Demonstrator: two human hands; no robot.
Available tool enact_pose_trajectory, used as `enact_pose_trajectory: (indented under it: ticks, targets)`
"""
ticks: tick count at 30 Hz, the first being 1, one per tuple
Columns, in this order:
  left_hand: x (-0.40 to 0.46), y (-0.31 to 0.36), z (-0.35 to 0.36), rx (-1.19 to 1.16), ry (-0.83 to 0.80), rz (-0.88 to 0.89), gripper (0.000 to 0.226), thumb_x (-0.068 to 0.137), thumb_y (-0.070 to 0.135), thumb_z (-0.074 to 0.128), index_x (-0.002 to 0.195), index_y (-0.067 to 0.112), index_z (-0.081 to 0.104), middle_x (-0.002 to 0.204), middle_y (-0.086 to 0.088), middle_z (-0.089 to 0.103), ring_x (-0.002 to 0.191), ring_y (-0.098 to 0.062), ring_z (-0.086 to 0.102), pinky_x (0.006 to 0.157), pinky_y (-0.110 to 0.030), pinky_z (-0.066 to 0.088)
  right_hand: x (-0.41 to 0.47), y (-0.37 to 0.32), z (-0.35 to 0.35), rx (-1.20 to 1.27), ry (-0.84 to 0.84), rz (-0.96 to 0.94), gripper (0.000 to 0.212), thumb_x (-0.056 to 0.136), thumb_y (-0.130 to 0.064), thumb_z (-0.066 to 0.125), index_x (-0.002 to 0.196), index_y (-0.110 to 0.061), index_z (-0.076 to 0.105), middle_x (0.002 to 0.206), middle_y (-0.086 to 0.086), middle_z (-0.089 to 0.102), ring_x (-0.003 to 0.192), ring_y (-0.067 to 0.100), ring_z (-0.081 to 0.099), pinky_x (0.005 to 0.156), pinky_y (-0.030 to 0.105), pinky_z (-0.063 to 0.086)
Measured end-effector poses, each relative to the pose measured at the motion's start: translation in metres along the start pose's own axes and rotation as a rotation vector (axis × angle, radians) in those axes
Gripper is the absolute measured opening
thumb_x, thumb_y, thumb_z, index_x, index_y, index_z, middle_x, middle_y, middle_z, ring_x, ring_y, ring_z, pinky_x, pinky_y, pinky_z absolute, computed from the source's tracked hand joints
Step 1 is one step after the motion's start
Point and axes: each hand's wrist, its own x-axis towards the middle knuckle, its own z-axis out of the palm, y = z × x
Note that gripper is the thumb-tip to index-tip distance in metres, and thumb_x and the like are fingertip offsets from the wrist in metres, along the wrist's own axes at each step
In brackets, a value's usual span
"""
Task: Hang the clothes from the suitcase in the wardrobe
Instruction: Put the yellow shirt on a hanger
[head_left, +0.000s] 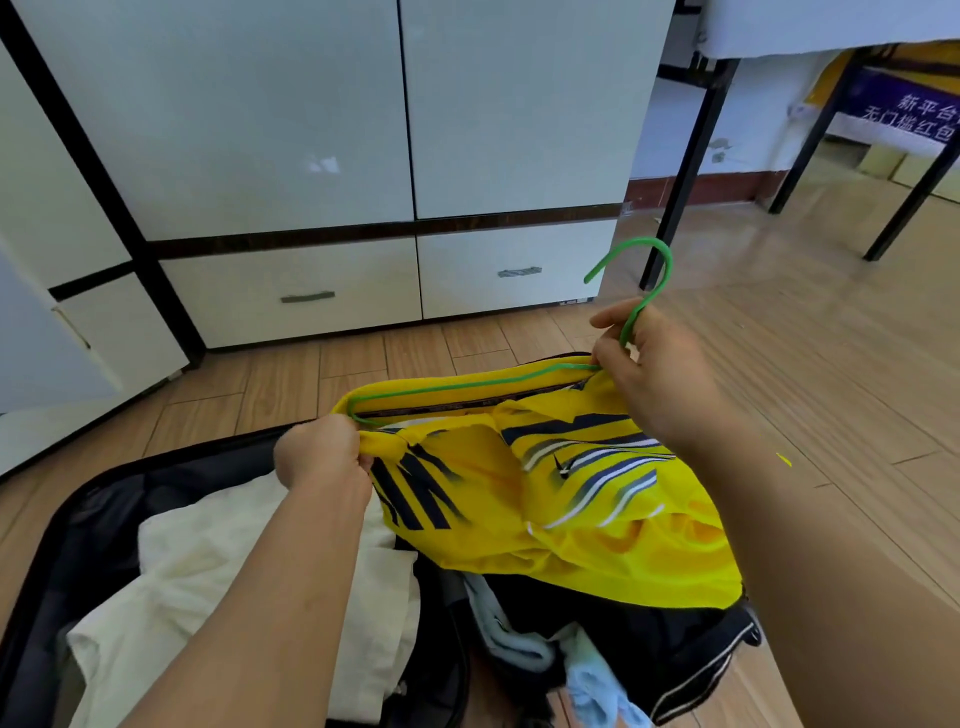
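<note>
The person's left hand (324, 451) pinches the edge of a yellow shirt (571, 499) w/ dark and white stripes, fingers curled round the cloth just below the left end of a green hanger (467, 383); the right hand (649, 374) grips the hanger at the neck, where the hook rises, fingers curled round it, hook pointing up and away from the person; hanger's shoulder bar runs along the shirt's top opening, partly inside the cloth; shirt held up over an open black suitcase (62, 525) on the wood floor (831, 364); inside the case: a white garment (218, 561) on the left, dark clothes (649, 639) and a light-blue item (592, 680) on the right, under the shirt; the wardrobe (363, 130), white w/ doors shut and two drawers below, stands just beyond the suitcase; a black-legged table (691, 171) off to the right.
</note>
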Motion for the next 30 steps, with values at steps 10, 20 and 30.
enact_pose_trajectory:
  ticks: [10,20,30]
  targets:
    - [-0.038,0.027,0.015,0.374,-0.286,0.444,0.017,0.081,0.009,0.064,0.082,0.025,0.058,0.095,-0.007,0.064,0.092,-0.027,0.065,0.077,-0.046,0.058,-0.013,-0.001,0.004,0.075,-0.083,0.037,0.012,0.099,-0.022,0.049,0.094,-0.02,0.059,0.076,-0.008,0.061,0.065,-0.004,0.055,0.058,0.009,0.04]
    - [-0.122,0.013,0.046,0.252,-0.812,0.642,0.019,0.083,0.015,0.072,0.095,0.028,0.065,0.096,0.002,0.07,0.095,-0.018,0.067,0.088,-0.041,0.055,-0.003,-0.016,-0.002,0.124,-0.109,0.009,0.022,0.099,-0.024,0.05,0.083,-0.016,0.063,0.074,-0.001,0.063,0.065,0.01,0.056,0.067,0.034,0.046]
    - [-0.063,0.049,0.018,0.25,-0.286,0.706,0.015,0.089,0.023,0.064,0.098,0.033,0.059,0.103,0.008,0.066,0.097,-0.011,0.064,0.083,-0.028,0.052,0.01,0.012,-0.039,0.693,0.612,0.342,0.033,0.098,-0.026,0.046,0.07,-0.02,0.06,0.067,-0.004,0.068,0.059,0.016,0.06,0.065,0.04,0.055]
